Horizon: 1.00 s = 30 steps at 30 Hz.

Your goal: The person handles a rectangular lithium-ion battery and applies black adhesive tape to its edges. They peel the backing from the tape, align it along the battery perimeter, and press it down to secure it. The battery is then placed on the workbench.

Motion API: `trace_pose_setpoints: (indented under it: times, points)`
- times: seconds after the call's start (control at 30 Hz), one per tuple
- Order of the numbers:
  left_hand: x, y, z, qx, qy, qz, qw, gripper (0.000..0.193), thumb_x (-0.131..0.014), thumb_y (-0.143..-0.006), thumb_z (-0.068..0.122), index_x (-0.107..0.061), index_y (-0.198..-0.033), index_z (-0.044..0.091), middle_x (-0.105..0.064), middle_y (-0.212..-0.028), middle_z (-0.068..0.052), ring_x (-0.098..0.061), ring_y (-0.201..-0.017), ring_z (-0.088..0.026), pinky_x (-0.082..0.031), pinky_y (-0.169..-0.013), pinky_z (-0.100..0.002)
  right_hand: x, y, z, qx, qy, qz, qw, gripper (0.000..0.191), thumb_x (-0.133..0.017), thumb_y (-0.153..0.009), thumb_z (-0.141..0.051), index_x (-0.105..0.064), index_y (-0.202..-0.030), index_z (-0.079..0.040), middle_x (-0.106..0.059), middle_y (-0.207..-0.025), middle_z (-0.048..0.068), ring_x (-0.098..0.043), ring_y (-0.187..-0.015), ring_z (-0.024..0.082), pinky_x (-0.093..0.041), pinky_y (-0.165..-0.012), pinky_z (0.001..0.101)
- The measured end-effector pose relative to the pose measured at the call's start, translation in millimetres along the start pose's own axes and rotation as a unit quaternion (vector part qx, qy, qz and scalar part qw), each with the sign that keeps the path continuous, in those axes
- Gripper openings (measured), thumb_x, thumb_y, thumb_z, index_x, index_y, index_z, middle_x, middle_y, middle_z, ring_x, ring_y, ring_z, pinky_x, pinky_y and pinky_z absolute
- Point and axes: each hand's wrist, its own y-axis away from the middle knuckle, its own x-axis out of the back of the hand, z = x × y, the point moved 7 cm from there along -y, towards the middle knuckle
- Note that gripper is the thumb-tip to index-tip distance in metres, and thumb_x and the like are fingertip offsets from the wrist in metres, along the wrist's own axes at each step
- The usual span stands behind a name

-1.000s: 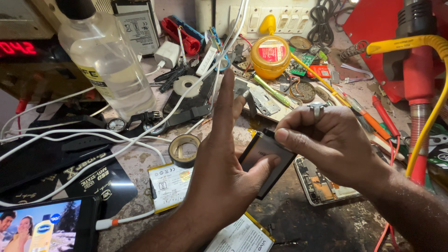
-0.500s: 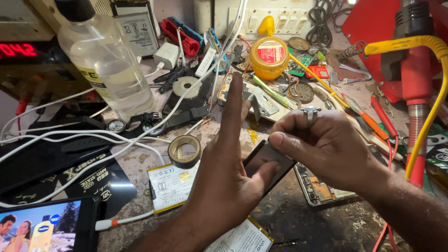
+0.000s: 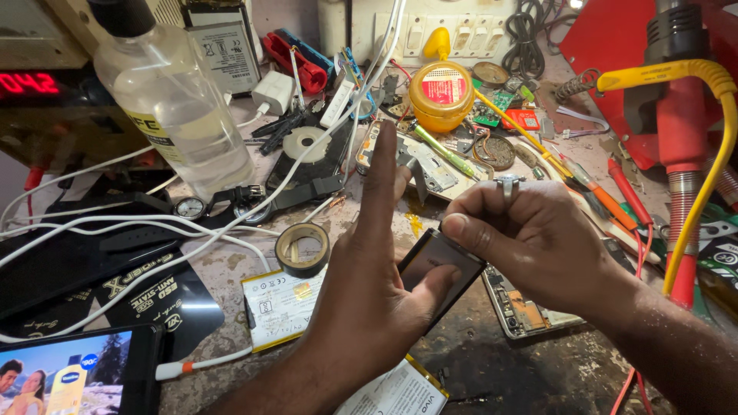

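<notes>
Head view: I see the left hand point(image 3: 369, 307) propping a dark panel point(image 3: 438, 269) from below with its thumb, index finger pointing straight up. The right hand point(image 3: 538, 253), ring on, pinches the panel's top corner, over the worn bench point(image 3: 530, 369).

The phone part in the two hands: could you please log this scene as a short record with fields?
left hand: supports dark phone part from below, index finger straight up
right hand: pinches the part's top edge, ring on one finger
near left: tape roll, flat battery
behind: clear bottle, yellow jar
right of hands: opened phone
surface: worn bench
</notes>
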Motion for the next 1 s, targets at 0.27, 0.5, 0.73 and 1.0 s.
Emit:
trace_pose_setpoints:
  times: [0.27,0.5,0.73,1.0]
  points:
    - [7,-5,6,-0.017,0.012,0.024,0.999,0.128,-0.078,-0.075,0.001,0.01,-0.165,0.025,-0.043,-0.162,-0.028,-0.067,-0.064,-0.011,-0.055,-0.053,-0.025,4,-1,-17,0.014,-0.096,-0.069,0.993,0.026,-0.06,-0.099,-0.019,-0.076,-0.109,-0.001,-0.081,-0.093,0.001,-0.073,-0.087,0.004,-0.061,-0.08,0.0221]
    - [3,-6,2,-0.012,0.011,0.023,1.0,0.129,-0.081,-0.074,0.001,0.009,-0.163,0.025,-0.046,-0.158,-0.028,-0.059,-0.058,-0.011,-0.049,-0.048,-0.027,5,2,1,-0.005,-0.019,-0.02,1.0,0.018,-0.069,-0.094,-0.014,-0.077,-0.098,0.002,-0.075,-0.081,0.0,-0.065,-0.076,0.003,-0.056,-0.067,0.0219]
    - [12,1,29,-0.186,-0.051,0.085,0.977,0.131,-0.086,-0.074,-0.002,0.008,-0.162,0.021,-0.035,-0.16,-0.037,-0.054,-0.13,-0.039,-0.057,-0.087,-0.037,2,1,-4,0.021,-0.031,-0.001,0.999,0.019,-0.07,-0.096,-0.013,-0.077,-0.1,0.004,-0.077,-0.084,0.004,-0.069,-0.079,0.007,-0.059,-0.07,0.0236]
    - [12,-7,6,-0.04,0.113,0.044,0.992,0.124,-0.075,-0.082,-0.006,0.013,-0.164,0.025,-0.027,-0.168,-0.03,-0.067,-0.125,-0.033,-0.065,-0.073,-0.032,13,-1,-13,0.027,-0.062,-0.037,0.997,0.032,-0.061,-0.097,-0.025,-0.076,-0.111,-0.001,-0.08,-0.091,0.003,-0.074,-0.083,0.007,-0.06,-0.074,0.0224]
